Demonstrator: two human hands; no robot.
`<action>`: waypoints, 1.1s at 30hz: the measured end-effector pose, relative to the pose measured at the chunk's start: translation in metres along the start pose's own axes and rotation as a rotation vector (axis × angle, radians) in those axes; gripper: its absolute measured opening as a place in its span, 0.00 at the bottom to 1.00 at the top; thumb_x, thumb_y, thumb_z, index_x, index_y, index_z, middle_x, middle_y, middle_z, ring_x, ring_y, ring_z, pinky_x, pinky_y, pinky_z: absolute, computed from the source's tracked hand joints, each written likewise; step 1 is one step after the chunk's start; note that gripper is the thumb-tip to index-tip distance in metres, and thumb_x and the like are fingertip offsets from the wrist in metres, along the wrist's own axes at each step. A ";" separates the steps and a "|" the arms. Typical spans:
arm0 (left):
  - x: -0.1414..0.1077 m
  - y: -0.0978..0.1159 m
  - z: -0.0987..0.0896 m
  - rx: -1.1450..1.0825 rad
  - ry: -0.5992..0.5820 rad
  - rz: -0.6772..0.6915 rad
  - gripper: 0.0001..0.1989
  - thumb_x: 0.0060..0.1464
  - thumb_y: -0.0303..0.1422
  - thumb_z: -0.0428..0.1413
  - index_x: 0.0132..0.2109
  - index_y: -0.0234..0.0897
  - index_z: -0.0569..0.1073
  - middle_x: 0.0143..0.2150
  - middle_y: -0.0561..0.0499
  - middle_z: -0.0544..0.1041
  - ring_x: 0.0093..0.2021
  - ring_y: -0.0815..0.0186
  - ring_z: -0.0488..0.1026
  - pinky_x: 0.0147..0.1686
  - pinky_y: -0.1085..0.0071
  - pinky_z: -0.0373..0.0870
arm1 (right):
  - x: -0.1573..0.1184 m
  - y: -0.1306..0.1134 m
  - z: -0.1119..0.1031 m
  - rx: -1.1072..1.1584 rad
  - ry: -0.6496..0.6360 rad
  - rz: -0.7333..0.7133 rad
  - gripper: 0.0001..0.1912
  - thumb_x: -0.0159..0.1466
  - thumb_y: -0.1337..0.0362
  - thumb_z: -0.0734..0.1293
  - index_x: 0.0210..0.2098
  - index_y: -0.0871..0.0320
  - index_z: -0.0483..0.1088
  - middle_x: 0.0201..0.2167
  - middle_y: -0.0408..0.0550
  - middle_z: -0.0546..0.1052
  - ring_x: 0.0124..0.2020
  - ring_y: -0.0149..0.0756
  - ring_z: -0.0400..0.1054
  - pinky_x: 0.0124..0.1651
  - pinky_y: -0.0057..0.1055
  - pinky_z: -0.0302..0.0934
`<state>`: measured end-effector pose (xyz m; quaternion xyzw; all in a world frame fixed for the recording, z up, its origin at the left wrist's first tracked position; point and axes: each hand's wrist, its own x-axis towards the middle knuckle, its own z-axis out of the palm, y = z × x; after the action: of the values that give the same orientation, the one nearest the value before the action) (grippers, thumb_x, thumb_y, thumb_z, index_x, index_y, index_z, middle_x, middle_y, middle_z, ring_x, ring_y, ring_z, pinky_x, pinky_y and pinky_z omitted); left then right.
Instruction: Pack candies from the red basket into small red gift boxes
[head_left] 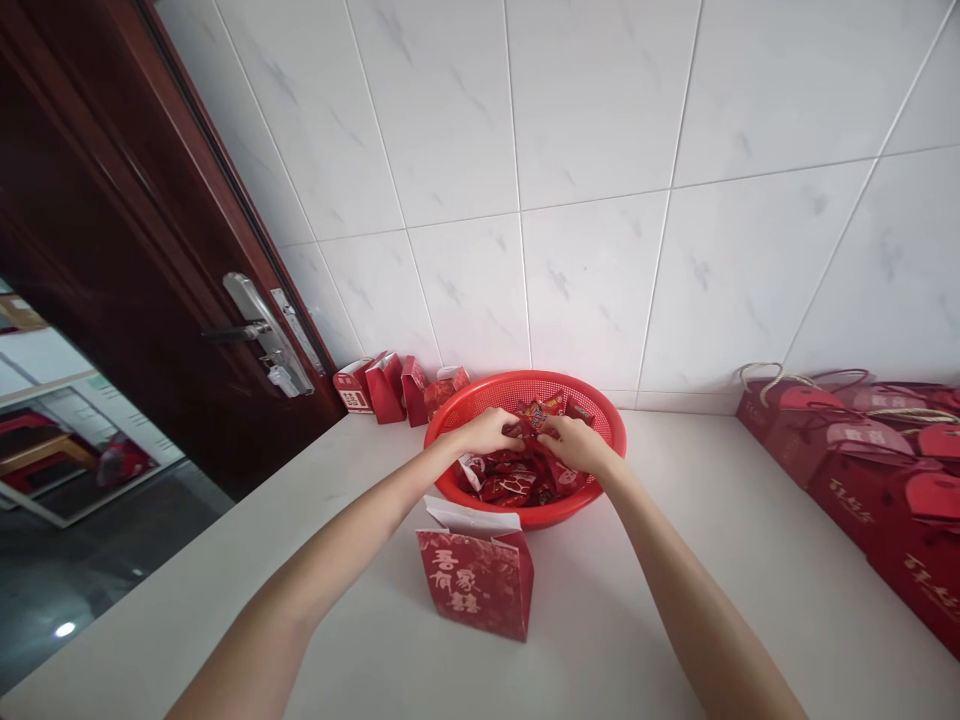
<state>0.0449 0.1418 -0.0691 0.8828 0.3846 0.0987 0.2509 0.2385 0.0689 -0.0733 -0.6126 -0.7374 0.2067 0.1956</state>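
Note:
A red plastic colander (pixel 613 425) stands on the white table, filled with wrapped candies (pixel 510 485), most of them red. Both hands reach into it. My left hand (pixel 486 432) is on the left side of the pile, its fingers curled on a dark red wrapped candy. Just to its right, my right hand (pixel 574 443) has its fingers closed on a red wrapped candy near the middle; their tips are partly hidden. In front of the colander stands a red paper gift box (pixel 476 590) with white characters, its top open.
Several small red gift boxes (pixel 386 388) stand against the tiled wall (pixel 592 270) at the back left. Rows of larger red boxes with rope handles (pixel 847 480) line the table's right side. A dark red door (pixel 150 200) with a metal handle is open on the left.

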 end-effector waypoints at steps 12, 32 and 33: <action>-0.002 0.004 -0.004 -0.485 0.049 0.015 0.18 0.55 0.46 0.64 0.38 0.33 0.75 0.36 0.50 0.79 0.36 0.63 0.76 0.37 0.69 0.73 | 0.005 0.010 0.003 0.130 -0.024 0.012 0.12 0.60 0.73 0.71 0.44 0.58 0.76 0.42 0.50 0.82 0.44 0.43 0.77 0.37 0.28 0.63; 0.001 -0.006 -0.007 -0.412 0.186 0.063 0.18 0.56 0.28 0.59 0.54 0.40 0.82 0.58 0.49 0.81 0.61 0.56 0.74 0.62 0.61 0.69 | 0.004 0.016 0.001 0.564 0.226 -0.091 0.16 0.57 0.74 0.62 0.42 0.59 0.76 0.43 0.50 0.82 0.33 0.36 0.76 0.39 0.32 0.71; 0.000 -0.006 -0.008 -0.378 0.199 0.085 0.19 0.54 0.27 0.59 0.52 0.40 0.82 0.57 0.50 0.81 0.60 0.57 0.74 0.63 0.62 0.69 | 0.004 0.017 0.001 0.578 0.242 -0.088 0.16 0.57 0.73 0.62 0.42 0.59 0.76 0.42 0.51 0.82 0.32 0.36 0.75 0.37 0.32 0.70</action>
<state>0.0381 0.1479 -0.0654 0.8214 0.3447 0.2662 0.3684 0.2516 0.0751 -0.0828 -0.5192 -0.6453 0.3246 0.4568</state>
